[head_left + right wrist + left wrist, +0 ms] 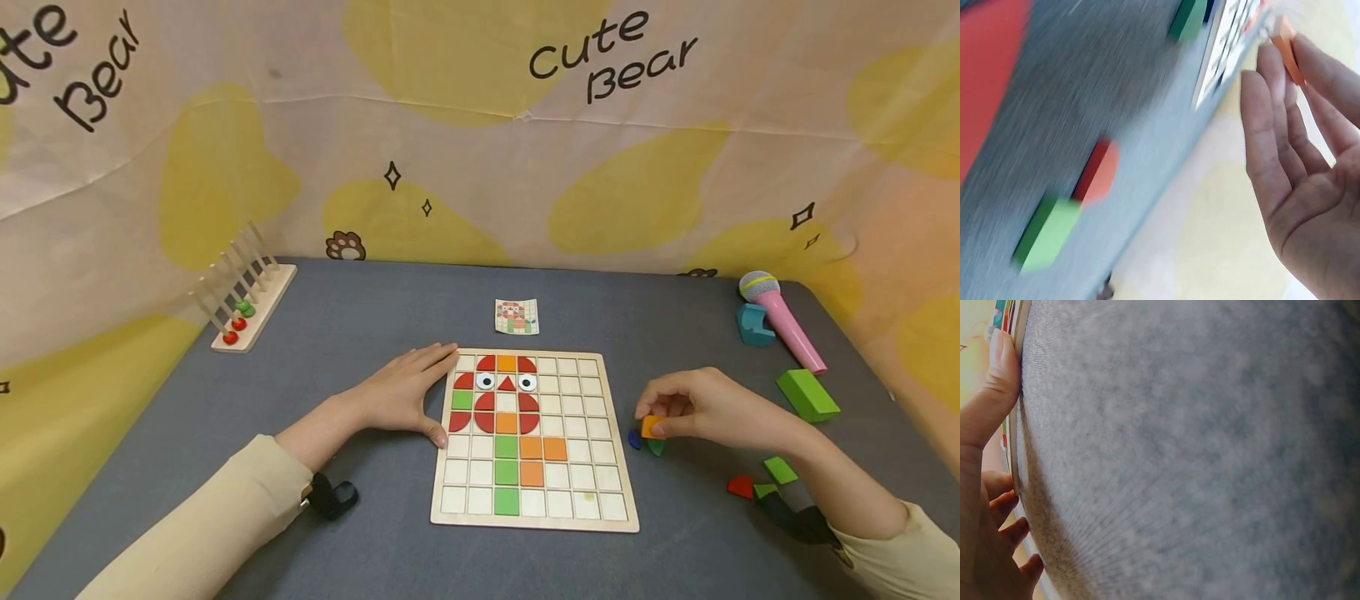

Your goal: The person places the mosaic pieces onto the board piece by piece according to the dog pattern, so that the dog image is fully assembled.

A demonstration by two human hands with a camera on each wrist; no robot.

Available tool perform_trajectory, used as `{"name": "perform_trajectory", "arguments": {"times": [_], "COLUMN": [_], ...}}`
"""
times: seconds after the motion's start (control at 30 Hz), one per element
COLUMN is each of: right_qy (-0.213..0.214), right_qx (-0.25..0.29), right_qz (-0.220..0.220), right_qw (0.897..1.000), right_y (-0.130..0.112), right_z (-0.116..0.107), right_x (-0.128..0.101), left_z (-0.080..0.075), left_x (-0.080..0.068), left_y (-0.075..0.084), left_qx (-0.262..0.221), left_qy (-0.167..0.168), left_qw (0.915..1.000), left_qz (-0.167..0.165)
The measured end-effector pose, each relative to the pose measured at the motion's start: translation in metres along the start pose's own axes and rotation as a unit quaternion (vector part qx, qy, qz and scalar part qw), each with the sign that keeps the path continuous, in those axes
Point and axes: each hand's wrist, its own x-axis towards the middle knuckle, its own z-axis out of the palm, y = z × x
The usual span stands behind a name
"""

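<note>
A wooden grid board (622,517) lies flat in the middle of the table, with red, orange and green tiles and two eye tiles set in its cells. At its left edge rests my left hand (393,392), thumb and fingers spread along the side. The left wrist view shows that thumb (1000,375) against the board's rim. To the right of the board, my right hand (705,408) pinches an orange square tile (651,427) between thumb and fingers, raised off the table in the right wrist view. Below it lie a blue piece (635,439) and a dark green piece (656,447).
A small picture card (516,317) lies behind the board. Near my right forearm are a red piece (741,487) and a green block (781,470). Farther right sit a large green block (808,395), a teal piece (754,325) and a pink microphone (791,325). A peg rack (258,321) stands far left.
</note>
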Motion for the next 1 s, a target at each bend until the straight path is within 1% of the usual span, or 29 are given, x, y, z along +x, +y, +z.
{"name": "perform_trajectory", "arguments": {"times": [0.23,0.4,0.5,0.67,1.0], "right_qy": [-0.013,-0.035,-0.047,-0.059,-0.051], "right_qx": [0.014,0.015,0.027,0.044,0.07], "right_qz": [0.0,-0.014,-0.018,-0.016,-0.005], "right_qw": [1.0,0.999,0.998,0.997,0.996], "right_y": [-0.018,-0.028,-0.033,-0.039,-0.046], "right_z": [0.02,0.035,0.044,0.055,0.068], "right_x": [0.027,0.04,0.047,0.055,0.061], "left_z": [0.001,0.001,0.001,0.001,0.001], "left_x": [0.001,0.001,0.001,0.0,0.0], "left_y": [-0.001,-0.001,-0.001,-0.001,0.0], "left_qx": [0.004,0.003,0.001,0.0,0.0], "left_qy": [0.002,0.001,0.0,0.0,0.003], "left_qw": [1.0,1.0,1.0,1.0,1.0], "left_qz": [0.002,0.003,0.001,0.0,0.001]}}
